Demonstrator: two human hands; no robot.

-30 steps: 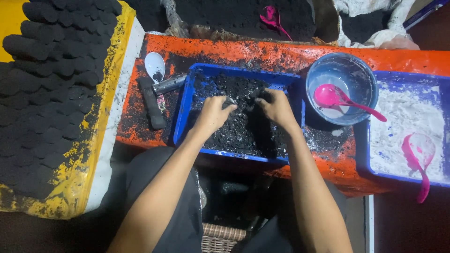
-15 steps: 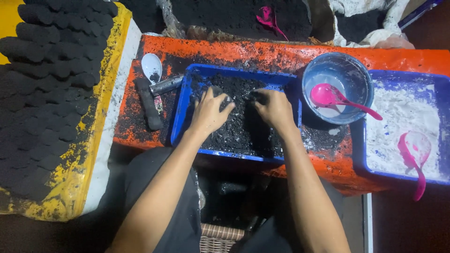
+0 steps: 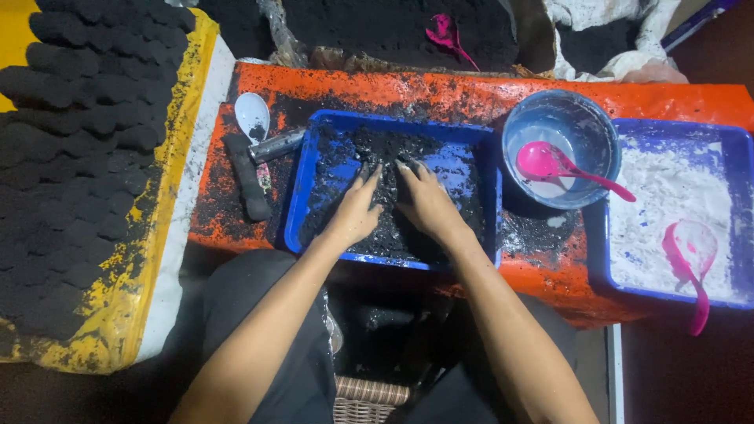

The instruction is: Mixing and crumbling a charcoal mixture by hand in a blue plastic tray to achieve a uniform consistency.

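Note:
A blue tray (image 3: 302, 188) on an orange-covered bench holds a damp black powdery mix (image 3: 393, 153). My left hand (image 3: 355, 209) and my right hand (image 3: 424, 201) lie side by side in the tray's middle, fingers spread and pressed flat into the black mix, almost touching each other. Bare blue patches of the tray floor show to either side of the hands. Neither hand grips anything.
Left of the tray lie a black cylinder (image 3: 247, 179), a metal tube (image 3: 276, 144) and a white spoon (image 3: 252, 117). To the right stand a blue bowl (image 3: 597, 133) with a pink spoon (image 3: 554, 162) and a tray of white powder (image 3: 677, 196). Rows of black briquettes (image 3: 75, 149) fill the far left.
Both hands have drawn back from the tray's far side toward its middle and come together, dragging the black mix inward and baring blue floor on both sides.

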